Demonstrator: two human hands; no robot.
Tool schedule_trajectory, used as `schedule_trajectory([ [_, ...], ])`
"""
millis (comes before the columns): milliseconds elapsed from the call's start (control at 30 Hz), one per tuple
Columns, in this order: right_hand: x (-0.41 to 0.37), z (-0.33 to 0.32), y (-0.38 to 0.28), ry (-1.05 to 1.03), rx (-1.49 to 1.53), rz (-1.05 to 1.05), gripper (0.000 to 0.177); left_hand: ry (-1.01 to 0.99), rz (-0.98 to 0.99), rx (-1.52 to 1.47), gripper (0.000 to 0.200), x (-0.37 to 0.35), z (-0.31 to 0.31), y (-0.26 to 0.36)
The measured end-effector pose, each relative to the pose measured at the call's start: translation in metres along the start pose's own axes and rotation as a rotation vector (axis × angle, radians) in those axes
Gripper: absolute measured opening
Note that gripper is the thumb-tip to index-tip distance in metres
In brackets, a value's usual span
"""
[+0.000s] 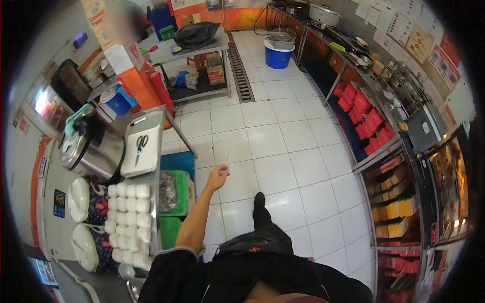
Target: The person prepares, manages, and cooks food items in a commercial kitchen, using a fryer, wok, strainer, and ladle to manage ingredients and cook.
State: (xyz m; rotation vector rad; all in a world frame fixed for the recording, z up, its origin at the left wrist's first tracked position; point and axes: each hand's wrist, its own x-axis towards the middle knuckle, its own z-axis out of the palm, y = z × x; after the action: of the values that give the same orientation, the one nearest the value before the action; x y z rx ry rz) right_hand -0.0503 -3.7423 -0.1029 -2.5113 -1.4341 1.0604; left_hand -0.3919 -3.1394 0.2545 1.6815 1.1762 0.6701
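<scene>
My left hand (pixel 219 178) hangs in front of me over the white tiled floor (pixel 268 139), with its fingers loosely curled together and nothing visible in them. Nearest to it are a green crate (pixel 179 192) with a clear plastic bag (pixel 167 191) and the steel table's edge. On that table, black-handled scissors (pixel 141 146) lie on a white tray (pixel 129 165). Stacked white cups or bowls (pixel 130 218) stand in rows closer to me. My right hand does not show. One dark shoe (pixel 259 200) is stretched forward on the tiles.
A steel cooker (pixel 98 154) stands at left. Ahead are a table with a black bag (pixel 197 35), a floor drain (pixel 240 73) and a blue bucket (pixel 277 58). The right-hand counter has red boxes (pixel 361 108) below. A person (pixel 129 22) is at upper left.
</scene>
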Motion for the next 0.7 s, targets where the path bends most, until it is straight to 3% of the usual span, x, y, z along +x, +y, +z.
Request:
schedule_trajectory([
  [33,0.037,0.027,0.028,0.226,-0.182,-0.621,0.024,0.105,0.065,0.278,0.031,0.018,0.008,-0.064],
  [67,0.083,-0.038,-0.025,-0.106,0.042,0.061,0.023,0.160,-0.073,0.479,0.031,0.024,0.017,-0.140],
  [100,0.125,-0.098,-0.089,-0.146,0.229,0.302,0.022,0.007,-0.300,0.546,0.025,0.012,0.017,-0.209],
  [133,0.167,-0.151,-0.141,-0.115,0.399,0.401,0.021,-0.174,-0.489,0.612,0.025,-0.008,0.018,-0.252],
  [167,0.206,-0.211,-0.197,-0.082,0.482,0.386,0.022,-0.321,-0.599,0.639,0.025,-0.036,0.016,-0.269],
  [233,0.305,-0.283,-0.241,0.427,-0.392,-0.435,0.016,-0.435,-0.713,0.585,0.025,-0.072,-0.002,-0.254],
  [267,0.333,-0.341,-0.295,0.458,0.243,-0.107,0.016,-0.435,-0.759,0.552,0.026,-0.075,-0.012,-0.245],
  [300,0.382,-0.375,-0.318,0.351,0.688,0.028,0.016,-0.415,-0.798,0.521,0.026,-0.071,-0.020,-0.241],
  [367,0.444,-0.462,-0.378,0.316,0.884,-0.087,0.017,-0.366,-0.879,0.471,0.026,-0.048,-0.032,-0.232],
  [467,0.534,-0.540,-0.428,0.288,0.797,-0.145,0.019,-0.298,-0.952,0.439,0.027,0.023,-0.045,-0.228],
  [533,0.606,-0.554,-0.427,0.255,0.783,-0.097,0.018,-0.268,-0.942,0.442,0.028,0.100,-0.051,-0.235],
  [600,0.686,-0.525,-0.389,0.168,0.693,0.057,0.017,-0.292,-0.827,0.521,0.028,0.196,-0.060,-0.243],
  [633,0.724,-0.510,-0.362,0.126,0.601,0.148,0.016,-0.343,-0.654,0.640,0.028,0.255,-0.061,-0.251],
  [700,0.740,-0.514,-0.363,0.024,0.736,0.489,0.014,-0.351,-0.050,1.055,0.029,0.387,-0.057,-0.269],
])
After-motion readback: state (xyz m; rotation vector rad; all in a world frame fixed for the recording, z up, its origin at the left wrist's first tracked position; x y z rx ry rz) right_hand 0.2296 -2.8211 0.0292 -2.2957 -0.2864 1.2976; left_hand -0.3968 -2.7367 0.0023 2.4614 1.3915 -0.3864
